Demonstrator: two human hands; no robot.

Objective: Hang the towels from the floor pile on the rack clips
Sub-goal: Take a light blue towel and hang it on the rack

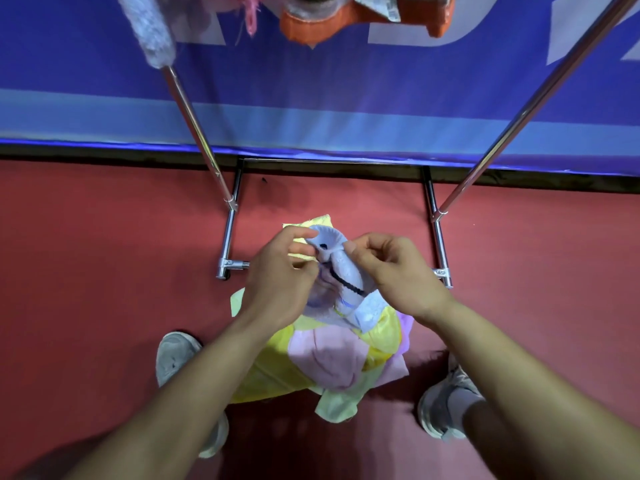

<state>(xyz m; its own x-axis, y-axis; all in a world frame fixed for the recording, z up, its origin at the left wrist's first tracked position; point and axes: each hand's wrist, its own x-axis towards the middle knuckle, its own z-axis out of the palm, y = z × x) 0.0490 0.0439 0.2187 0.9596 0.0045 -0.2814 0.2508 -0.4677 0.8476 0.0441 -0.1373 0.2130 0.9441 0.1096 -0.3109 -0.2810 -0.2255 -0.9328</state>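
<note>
Towel (pixel 346 273) between left hand (pixel 277 282), right hand (pixel 398 275)

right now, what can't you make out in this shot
- Rack clips: head view, cut off by the top edge; only the rack poles and a hanging orange cloth show.
- Pale blue towel: its spread, bunched and covered by the left hand and right hand pinching it.
- Floor pile: towel count, overlapped and partly under the forearms.
- Fuzzy lilac thing on the left pole: blurred.
</note>
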